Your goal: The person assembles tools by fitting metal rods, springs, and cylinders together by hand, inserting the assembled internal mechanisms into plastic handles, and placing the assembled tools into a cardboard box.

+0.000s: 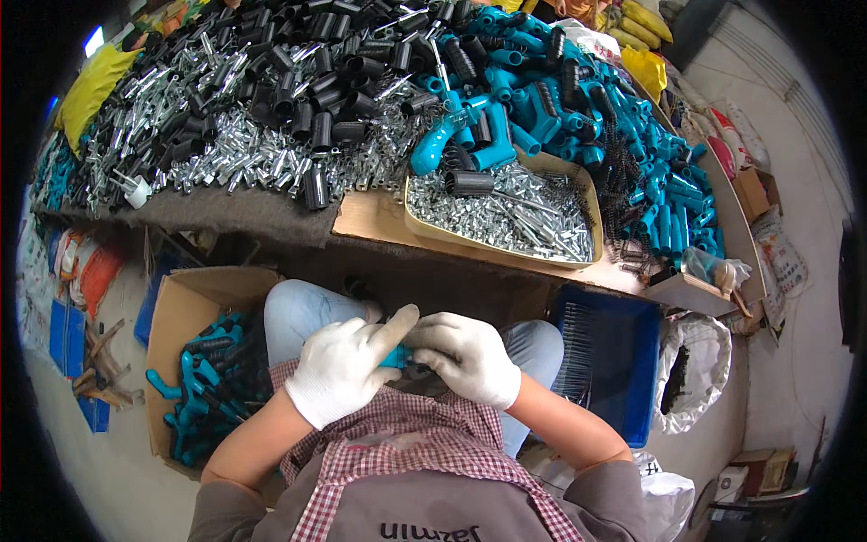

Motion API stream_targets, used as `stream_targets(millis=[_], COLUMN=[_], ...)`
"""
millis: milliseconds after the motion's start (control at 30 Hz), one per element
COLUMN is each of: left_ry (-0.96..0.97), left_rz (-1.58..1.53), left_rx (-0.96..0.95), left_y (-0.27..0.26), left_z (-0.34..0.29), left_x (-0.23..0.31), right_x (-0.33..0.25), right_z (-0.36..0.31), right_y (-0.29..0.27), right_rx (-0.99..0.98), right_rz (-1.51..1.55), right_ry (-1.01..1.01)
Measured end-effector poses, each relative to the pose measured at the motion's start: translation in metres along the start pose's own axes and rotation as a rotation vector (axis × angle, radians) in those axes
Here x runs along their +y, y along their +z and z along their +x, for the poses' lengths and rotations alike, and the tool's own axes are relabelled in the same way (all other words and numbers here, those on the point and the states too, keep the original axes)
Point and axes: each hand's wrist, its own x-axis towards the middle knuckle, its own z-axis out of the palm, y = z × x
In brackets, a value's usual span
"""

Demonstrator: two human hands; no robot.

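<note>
Both my hands wear white knit gloves and meet over my lap. Between them is a small teal plastic part with a dark end, mostly hidden by the fingers. My left hand is closed round its left side, the index finger stretched along the top. Bent fingers of my right hand close on its dark right end. Whether the part is a whole handle or only a piece of one cannot be seen. Ahead, a cream tray of small silver metal pieces sits at the table's edge.
The table holds heaps of black plastic sleeves, silver metal parts and teal pistol-shaped housings. A cardboard box with teal-and-black assemblies stands left of my knees. To the right are a blue bin with metal rods and a white sack.
</note>
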Motion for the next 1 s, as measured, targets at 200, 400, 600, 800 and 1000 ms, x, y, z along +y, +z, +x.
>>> stream_targets(millis=[200,400,600,800,1000], left_ry=[-0.097,-0.314,-0.163,-0.145,-0.340], left_rz=[-0.065,-0.401,-0.404,-0.438,-0.653], left_rx=[-0.067,-0.046,0.140,0.176,0.181], left_y=[0.000,0.009,0.016,0.014,0.016], left_z=[0.000,-0.004,-0.004,-0.007,-0.014], left_x=[0.003,0.011,0.012,0.012,0.000], right_x=[-0.003,0.004,0.055,0.084,0.091], right_z=[-0.006,0.008,0.061,0.083,0.069], right_y=[0.002,-0.016,-0.069,-0.069,-0.074], right_rx=[-0.107,-0.133,0.340,0.179,0.439], right_rz=[-0.106,-0.313,-0.488,-0.618,-0.469], right_ry=[0.120,-0.273,0.184,0.408,0.261])
